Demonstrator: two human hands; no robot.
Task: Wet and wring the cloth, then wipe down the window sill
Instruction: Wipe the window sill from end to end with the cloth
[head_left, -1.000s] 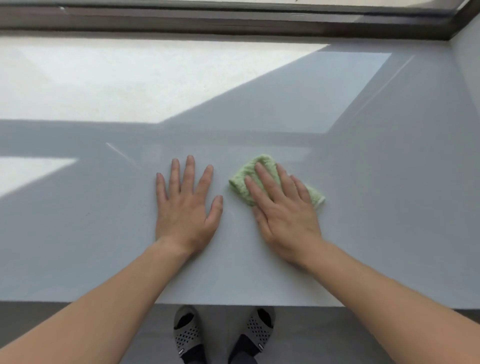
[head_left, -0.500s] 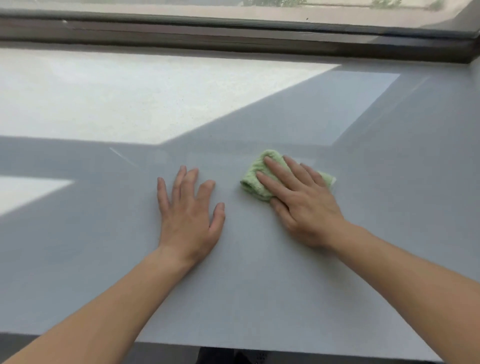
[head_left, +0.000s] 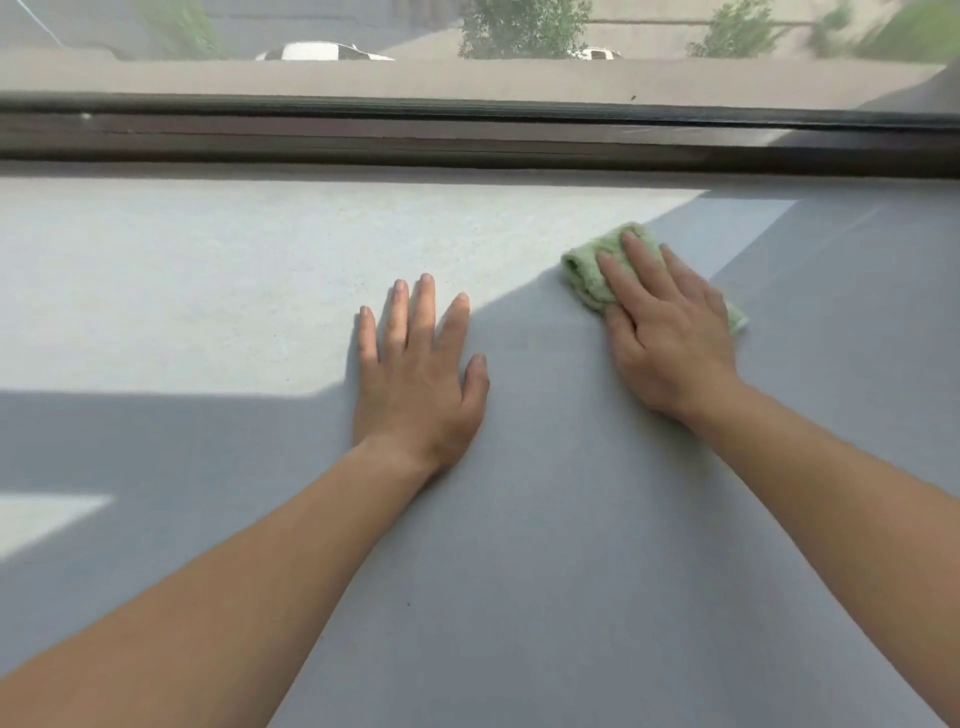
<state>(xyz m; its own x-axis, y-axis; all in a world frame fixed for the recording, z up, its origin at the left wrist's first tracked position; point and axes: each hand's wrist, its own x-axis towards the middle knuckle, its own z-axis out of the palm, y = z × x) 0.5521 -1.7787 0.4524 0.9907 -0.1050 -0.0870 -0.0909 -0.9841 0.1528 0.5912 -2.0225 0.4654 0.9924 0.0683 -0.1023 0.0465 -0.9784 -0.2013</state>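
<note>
- The right hand (head_left: 670, 338), fingers straight, presses the green cloth (head_left: 587, 270) onto the window sill (head_left: 519, 571).
- The cloth lies at 2 o'clock from the left hand (head_left: 415, 384).
- The left hand rests flat on the sill, fingers spread, empty.

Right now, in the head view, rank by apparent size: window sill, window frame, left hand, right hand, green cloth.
1. window sill
2. window frame
3. left hand and right hand, alike, so unranked
4. green cloth, partly hidden under the right hand
</note>
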